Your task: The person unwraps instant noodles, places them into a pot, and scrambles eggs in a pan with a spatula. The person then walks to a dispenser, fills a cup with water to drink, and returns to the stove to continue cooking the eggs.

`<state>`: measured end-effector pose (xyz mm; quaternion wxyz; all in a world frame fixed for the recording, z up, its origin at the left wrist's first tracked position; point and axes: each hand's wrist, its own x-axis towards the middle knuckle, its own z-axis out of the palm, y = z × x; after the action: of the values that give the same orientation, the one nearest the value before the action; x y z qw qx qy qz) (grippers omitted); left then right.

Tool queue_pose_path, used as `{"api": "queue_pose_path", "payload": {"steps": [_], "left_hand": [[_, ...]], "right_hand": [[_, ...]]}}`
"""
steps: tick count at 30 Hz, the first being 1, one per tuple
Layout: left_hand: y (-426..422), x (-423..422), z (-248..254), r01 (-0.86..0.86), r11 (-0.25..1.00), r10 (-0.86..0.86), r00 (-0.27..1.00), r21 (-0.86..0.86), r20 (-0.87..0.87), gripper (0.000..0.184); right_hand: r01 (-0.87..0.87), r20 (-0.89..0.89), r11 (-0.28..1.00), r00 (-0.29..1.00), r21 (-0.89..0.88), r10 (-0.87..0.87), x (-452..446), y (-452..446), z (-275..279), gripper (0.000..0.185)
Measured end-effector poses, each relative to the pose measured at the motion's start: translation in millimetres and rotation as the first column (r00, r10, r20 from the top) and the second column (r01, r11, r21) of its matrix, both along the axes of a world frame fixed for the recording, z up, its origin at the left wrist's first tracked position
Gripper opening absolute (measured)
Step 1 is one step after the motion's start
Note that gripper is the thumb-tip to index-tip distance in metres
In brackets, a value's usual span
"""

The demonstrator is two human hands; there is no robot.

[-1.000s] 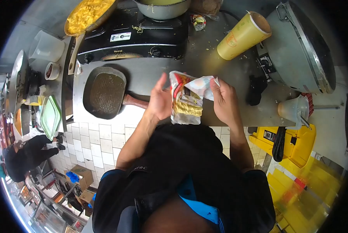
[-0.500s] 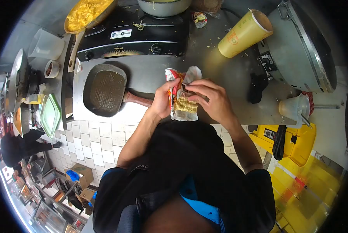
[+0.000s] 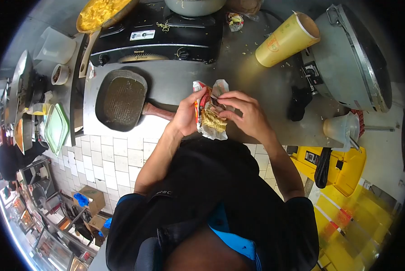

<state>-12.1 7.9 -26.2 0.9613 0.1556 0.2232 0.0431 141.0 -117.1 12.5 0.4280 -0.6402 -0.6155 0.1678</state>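
My left hand [image 3: 187, 113] grips the left side of a torn red and white noodle packet [image 3: 198, 92], thumb on top. A block of dry yellow noodles [image 3: 214, 120] shows through the opening, at the packet's near end. My right hand [image 3: 245, 113] reaches in from the right, its fingers pinched at the torn wrapper above the noodles; what lies between the fingertips is too small to tell. The packet is held over the near edge of the steel counter [image 3: 175, 81].
A square pan [image 3: 121, 100] with a wooden handle lies to the left. Behind are a black gas stove [image 3: 166, 38], a pan of yellow food [image 3: 101, 13] and a grey pot [image 3: 195, 7]. A yellow cup [image 3: 286, 39] and large cooker [image 3: 347, 58] stand right. Another person [image 3: 8, 162] is far left.
My right hand has moved left from the opened flap to the packet's middle, and its fingers have closed. The packet's top is folded closer in. The other person has shifted further left.
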Motion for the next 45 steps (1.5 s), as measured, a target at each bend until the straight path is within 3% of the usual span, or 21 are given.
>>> {"api": "queue_pose_path", "payload": {"steps": [4, 6, 8, 11, 16, 18, 23, 26, 28, 29, 31, 32, 34, 36, 37, 38, 40, 42, 44, 45], "left_hand": [[-0.4, 0.4, 8.9, 0.03, 1.0, -0.03, 0.999, -0.002, -0.02, 0.041], [-1.8, 1.8, 10.6, 0.034, 0.999, -0.032, 0.998, 0.031, -0.047, 0.043], [-1.4, 3.3, 10.8, 0.034, 0.999, -0.031, 0.998, 0.038, -0.06, 0.038], [-4.1, 6.9, -1.6, -0.096, 0.995, 0.099, 0.986, 0.03, -0.133, 0.03], [-6.7, 5.2, 6.8, -0.03, 0.999, 0.031, 0.996, 0.012, -0.087, 0.033], [-7.1, 5.5, 11.9, 0.006, 1.0, -0.005, 0.997, 0.009, -0.077, 0.035], [-5.7, 1.3, 5.9, -0.092, 0.993, 0.099, 0.99, 0.072, -0.102, 0.04], [-0.1, -0.7, -14.0, -0.097, 0.995, 0.098, 0.99, 0.021, -0.104, 0.047], [-1.9, -0.4, 7.3, -0.049, 0.999, 0.048, 0.997, -0.012, -0.057, 0.051], [-1.8, -0.3, 15.1, -0.001, 0.999, 0.0, 1.0, -0.038, -0.009, 0.056], [1.5, 0.2, 4.6, -0.056, 0.998, 0.056, 0.998, -0.017, 0.002, 0.06], [3.2, -0.3, -0.7, -0.106, 0.994, 0.106, 0.994, 0.001, 0.016, 0.064], [6.1, -4.6, -1.4, -0.125, 0.992, 0.125, 0.992, 0.022, 0.016, 0.064], [5.5, -6.0, -0.4, -0.122, 0.99, 0.126, 0.99, -0.07, 0.06, 0.066], [3.8, -4.3, -2.6, -0.13, 0.991, 0.133, 0.989, -0.043, 0.059, 0.065], [1.5, -0.8, -7.2, -0.134, 0.99, 0.136, 0.989, -0.032, 0.065, 0.065], [-5.5, 7.3, -10.6, -0.22, 0.975, 0.218, 0.975, -0.04, -0.042, 0.057], [-13.7, 13.1, 0.2, -0.219, 0.975, 0.222, 0.971, 0.05, -0.086, 0.049], [-18.1, 15.3, -14.9, -0.219, 0.973, 0.224, 0.972, 0.066, -0.076, 0.047], [-20.1, 15.7, -15.3, -0.217, 0.973, 0.222, 0.973, 0.078, -0.065, 0.047]], "right_hand": [[-0.038, 0.03, 0.997, 0.999, 0.068, 0.036, 4.1, -2.8, -13.1, 0.013], [0.019, 0.151, 0.991, 0.988, 0.133, -0.039, -2.1, -3.3, -16.2, 0.013], [0.044, 0.158, 0.99, 0.985, 0.134, -0.065, -2.7, -3.8, -18.5, 0.013], [0.07, 0.039, 0.991, 0.996, 0.116, -0.075, -5.8, -6.1, -15.7, 0.013], [0.005, -0.012, 1.0, 1.0, -0.016, -0.005, -6.3, -9.3, -4.5, 0.026], [-0.038, -0.048, 0.999, 0.998, 0.014, 0.039, -3.2, -8.9, -5.0, 0.028], [-0.104, -0.048, 0.993, 0.993, 0.06, 0.107, -6.2, -16.2, -12.1, 0.027], [0.015, -0.035, 0.998, 0.999, 0.062, -0.013, -13.9, -24.3, -14.0, 0.02], [0.214, -0.091, 0.971, 0.974, 0.103, -0.205, -22.0, -31.2, -11.3, 0.012], [0.299, -0.307, 0.953, 0.913, 0.057, -0.268, -23.1, -38.1, -8.6, 0.009], [0.414, -0.703, 0.91, 0.649, 0.005, -0.291, -12.2, -54.0, -25.1, 0.013], [0.51, -0.649, 0.86, 0.651, -0.009, -0.393, 9.6, -72.3, -63.1, 0.018], [0.495, -0.828, 0.866, 0.456, -0.068, -0.326, 26.4, -84.1, -82.0, 0.018], [0.433, -0.307, 0.761, 0.731, -0.483, -0.61, 53.1, -89.1, -101.5, 0.023], [0.573, 0.049, 0.693, 0.785, -0.438, -0.618, 38.4, -74.8, -63.7, 0.022], [0.572, 0.045, 0.7, 0.787, -0.427, -0.616, 26.8, -65.9, -48.8, 0.022], [0.605, 0.092, 0.793, 0.795, -0.065, -0.599, 8.2, -52.5, -27.6, 0.019], [0.28, 0.012, 0.96, 0.96, 0.006, -0.28, -9.9, -37.5, -4.4, 0.028], [0.082, 0.09, 0.996, 0.993, -0.019, -0.08, -27.0, -21.4, 12.5, 0.037], [0.101, 0.081, 0.994, 0.992, -0.042, -0.097, -31.4, -16.5, 11.4, 0.037]]}}
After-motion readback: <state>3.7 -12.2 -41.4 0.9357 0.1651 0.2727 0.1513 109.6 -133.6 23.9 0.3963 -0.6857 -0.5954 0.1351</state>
